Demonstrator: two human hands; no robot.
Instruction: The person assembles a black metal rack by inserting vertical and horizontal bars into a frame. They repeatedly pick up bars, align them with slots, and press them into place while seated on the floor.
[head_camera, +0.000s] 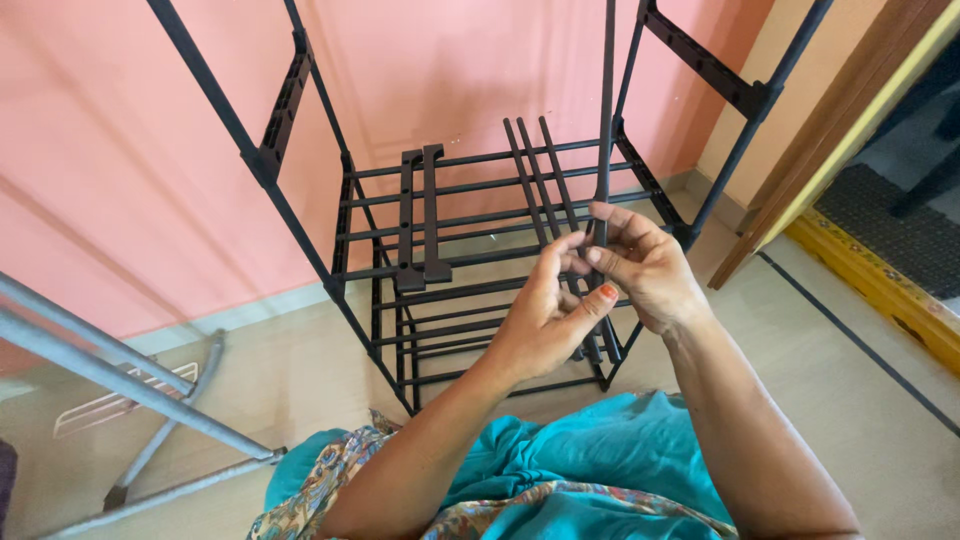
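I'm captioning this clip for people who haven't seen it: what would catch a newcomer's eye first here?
First, the two hands at centre: the left hand and right hand both grip a thin black rod standing upright. Behind them a black metal rack frame, with loose black bars lying across its shelf, stands against the pink wall. At lower left, grey metal poles slant over the floor.

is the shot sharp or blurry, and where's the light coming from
Head view: mostly sharp on both hands, left hand and right hand, gripping the black rod; daylight streaks across the pink wall; wide-angle bend skews the rack uprights; grey metal frame slightly soft.
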